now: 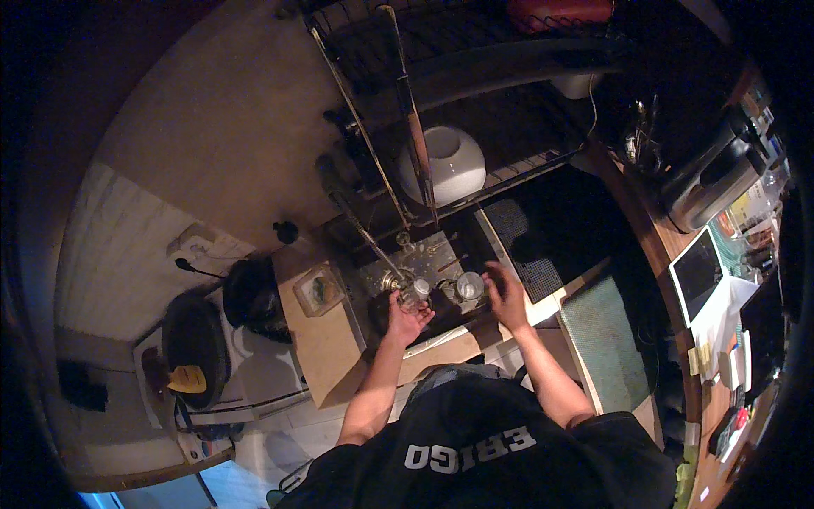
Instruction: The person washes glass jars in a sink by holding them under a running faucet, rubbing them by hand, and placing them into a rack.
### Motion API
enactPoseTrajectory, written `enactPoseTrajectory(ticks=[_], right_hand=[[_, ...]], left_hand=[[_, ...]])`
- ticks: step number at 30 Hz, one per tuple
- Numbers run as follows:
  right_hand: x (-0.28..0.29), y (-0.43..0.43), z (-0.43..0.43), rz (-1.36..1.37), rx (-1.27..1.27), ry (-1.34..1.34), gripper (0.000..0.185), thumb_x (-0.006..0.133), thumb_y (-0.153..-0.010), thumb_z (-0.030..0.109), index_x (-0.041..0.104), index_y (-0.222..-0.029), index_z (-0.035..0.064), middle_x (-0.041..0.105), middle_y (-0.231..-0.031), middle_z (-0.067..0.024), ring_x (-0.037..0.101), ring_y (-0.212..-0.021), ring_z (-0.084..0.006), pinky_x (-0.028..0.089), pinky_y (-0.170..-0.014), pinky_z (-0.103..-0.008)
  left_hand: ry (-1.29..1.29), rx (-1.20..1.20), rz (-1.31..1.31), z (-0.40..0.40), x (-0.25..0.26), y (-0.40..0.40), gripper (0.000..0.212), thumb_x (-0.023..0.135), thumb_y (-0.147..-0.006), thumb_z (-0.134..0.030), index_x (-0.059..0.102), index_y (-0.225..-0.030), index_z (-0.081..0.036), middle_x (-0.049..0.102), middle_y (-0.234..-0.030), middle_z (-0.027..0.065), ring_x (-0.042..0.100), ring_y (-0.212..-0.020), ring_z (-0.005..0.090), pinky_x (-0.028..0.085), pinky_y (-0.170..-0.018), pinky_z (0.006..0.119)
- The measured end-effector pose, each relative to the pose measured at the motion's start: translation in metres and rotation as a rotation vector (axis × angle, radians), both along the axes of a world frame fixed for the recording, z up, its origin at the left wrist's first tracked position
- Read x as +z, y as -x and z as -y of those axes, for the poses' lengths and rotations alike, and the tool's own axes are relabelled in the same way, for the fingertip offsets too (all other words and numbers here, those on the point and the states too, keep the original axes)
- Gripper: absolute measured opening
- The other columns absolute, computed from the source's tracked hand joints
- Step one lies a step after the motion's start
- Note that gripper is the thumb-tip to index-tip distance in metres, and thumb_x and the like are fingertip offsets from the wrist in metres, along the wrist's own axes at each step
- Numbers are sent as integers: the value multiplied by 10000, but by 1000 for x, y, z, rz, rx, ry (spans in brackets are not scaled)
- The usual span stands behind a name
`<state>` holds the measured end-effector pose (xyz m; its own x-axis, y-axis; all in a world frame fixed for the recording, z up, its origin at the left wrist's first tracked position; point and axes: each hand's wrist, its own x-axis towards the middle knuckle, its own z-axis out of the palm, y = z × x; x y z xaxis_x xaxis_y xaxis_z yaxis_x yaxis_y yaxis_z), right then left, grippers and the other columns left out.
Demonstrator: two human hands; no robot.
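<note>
My left hand (408, 318) holds a small clear glass vessel (417, 291) over the sink, close to the end of a spring-coil faucet hose (362, 232). Just right of it, a round clear glass (470, 285) stands in the sink area. Beside that glass is my right hand (505, 294), its fingers spread and nothing seen in them; whether a fingertip touches the rim I cannot tell. Below my hands runs the pale front edge of the sink (439, 341).
A clear square container (318, 291) stands on the wooden counter at left. Dark pans (196, 350) lie further left. A white round vessel (445, 167) sits on the rack behind. At right are a dark mesh mat (523, 254), a green mat (604, 343), a metal kettle (715, 178) and a tablet (698, 273).
</note>
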<state>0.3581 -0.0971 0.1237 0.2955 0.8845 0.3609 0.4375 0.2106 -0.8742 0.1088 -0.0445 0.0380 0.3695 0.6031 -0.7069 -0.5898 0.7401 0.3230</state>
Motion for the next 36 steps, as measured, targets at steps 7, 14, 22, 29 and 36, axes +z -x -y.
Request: enactPoseTrajectory(ticks=[7,14,22,29,36], right_hand=[[-24,46,-4,-4,277,271,329,593,-837,101,560,-1157,35,629,-1055,-182,614,-904,-372,496,-756,-394],[-77,45,-3,183,168,188,397,582,-803,-2,522,-1195,17,615,-1015,-207,624,-822,-344,497,-697,-398],[-69,48,0,188,167,438,441,604,-780,23,499,-1208,29,603,-1013,-228,596,-905,-412,482,-767,-449],[-54,46,3,242,163,370,467,616,-780,55,483,-1227,48,610,-1004,-229,600,-904,-415,485,-775,-474],[-49,51,3,297,181,344,462,623,-775,72,481,-1214,42,603,-1000,-232,599,-890,-418,490,-760,-480]], left_hand=[[9,43,161,4,-2,13,641,462,-811,-637,585,-996,-36,605,-844,113,574,-802,255,486,-876,430],[-22,51,-20,4,5,17,575,583,-828,-523,551,-1092,-13,618,-967,126,608,-948,278,496,-899,437],[-756,-310,-873,-4,0,-5,749,834,-692,-250,392,-1256,-30,563,-1119,127,593,-992,205,505,-822,361],[-964,-361,-1422,-13,-3,-9,744,843,-644,-226,447,-1248,-47,561,-1130,123,562,-1022,262,457,-886,359],[-1138,-263,-1586,-13,5,-3,714,808,-644,-340,474,-1196,-37,540,-1181,200,515,-1110,373,446,-892,446]])
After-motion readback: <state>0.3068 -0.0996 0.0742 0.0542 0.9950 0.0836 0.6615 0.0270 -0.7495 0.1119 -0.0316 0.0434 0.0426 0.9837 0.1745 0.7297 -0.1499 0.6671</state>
